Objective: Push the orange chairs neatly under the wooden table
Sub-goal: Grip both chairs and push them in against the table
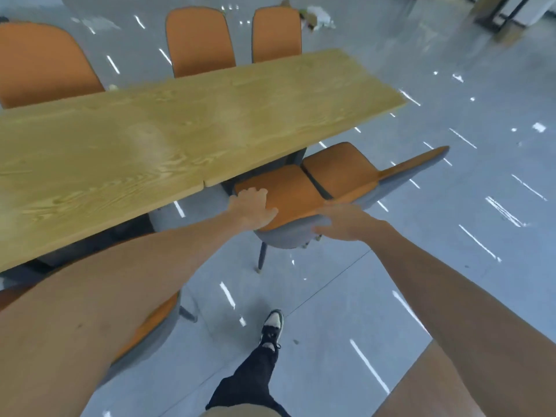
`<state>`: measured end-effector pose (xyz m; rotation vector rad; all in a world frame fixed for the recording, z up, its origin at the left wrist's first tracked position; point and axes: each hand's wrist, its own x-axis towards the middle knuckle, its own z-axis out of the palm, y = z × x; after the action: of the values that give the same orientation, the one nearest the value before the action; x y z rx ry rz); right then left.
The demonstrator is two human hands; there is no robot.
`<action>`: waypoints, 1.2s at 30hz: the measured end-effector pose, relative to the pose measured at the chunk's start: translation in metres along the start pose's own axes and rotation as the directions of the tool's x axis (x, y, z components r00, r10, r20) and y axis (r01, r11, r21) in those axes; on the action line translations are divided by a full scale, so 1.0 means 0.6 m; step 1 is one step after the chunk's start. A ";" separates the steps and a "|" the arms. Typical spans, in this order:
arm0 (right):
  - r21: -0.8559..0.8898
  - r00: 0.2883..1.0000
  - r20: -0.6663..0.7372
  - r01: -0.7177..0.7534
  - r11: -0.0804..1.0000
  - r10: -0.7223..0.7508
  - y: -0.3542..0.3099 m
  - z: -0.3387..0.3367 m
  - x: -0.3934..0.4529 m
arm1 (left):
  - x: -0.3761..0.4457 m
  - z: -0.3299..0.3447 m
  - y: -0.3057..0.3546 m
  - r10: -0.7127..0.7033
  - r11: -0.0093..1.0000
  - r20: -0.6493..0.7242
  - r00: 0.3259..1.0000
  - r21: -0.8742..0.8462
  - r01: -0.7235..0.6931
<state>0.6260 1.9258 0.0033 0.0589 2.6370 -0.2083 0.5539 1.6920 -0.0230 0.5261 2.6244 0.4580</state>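
Observation:
The long wooden table [168, 130] runs across the view. At its near right corner stands an orange chair [340, 170] with a grey shell, turned at an angle and partly under the tabletop. My left hand [252, 209] lies on the left side of the chair's near orange pad, fingers curled over its edge. The pad's right rim is gripped by my right hand [343, 221]. A second orange chair [150, 323] stands on the near side, mostly hidden under my left arm. Three more orange chairs [45, 64] [200, 40] [276, 31] line the far side.
The grey glossy floor [451, 236] stretches open to the right of the table. My leg and shoe [272, 326] stand behind the held chair. Some litter [319, 16] lies on the floor at the back, and a dark metal frame [505, 13] stands at the top right.

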 end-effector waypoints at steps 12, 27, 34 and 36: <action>-0.088 0.934 -0.354 -0.074 0.993 0.038 0.364 -0.160 0.152 | 0.319 0.008 0.296 0.068 0.995 -0.130 0.989 -0.064 -0.077; -0.324 0.981 -0.095 0.131 0.937 -0.169 0.774 -0.151 0.408 | 0.527 0.174 0.525 -0.318 0.936 -0.130 0.939 -0.199 0.290; -0.454 0.915 0.157 0.401 0.795 -0.372 0.869 -0.130 0.429 | 0.471 0.249 0.540 -0.444 0.886 0.158 0.882 -0.073 0.459; -0.404 0.894 0.167 0.447 0.798 -0.416 0.882 -0.137 0.439 | 0.458 0.257 0.533 -0.454 0.888 0.120 0.883 -0.021 0.460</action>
<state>0.3978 2.4622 -0.1237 -0.6976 2.5245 0.2311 0.4864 2.1245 -0.1223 -0.0923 2.5065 0.3246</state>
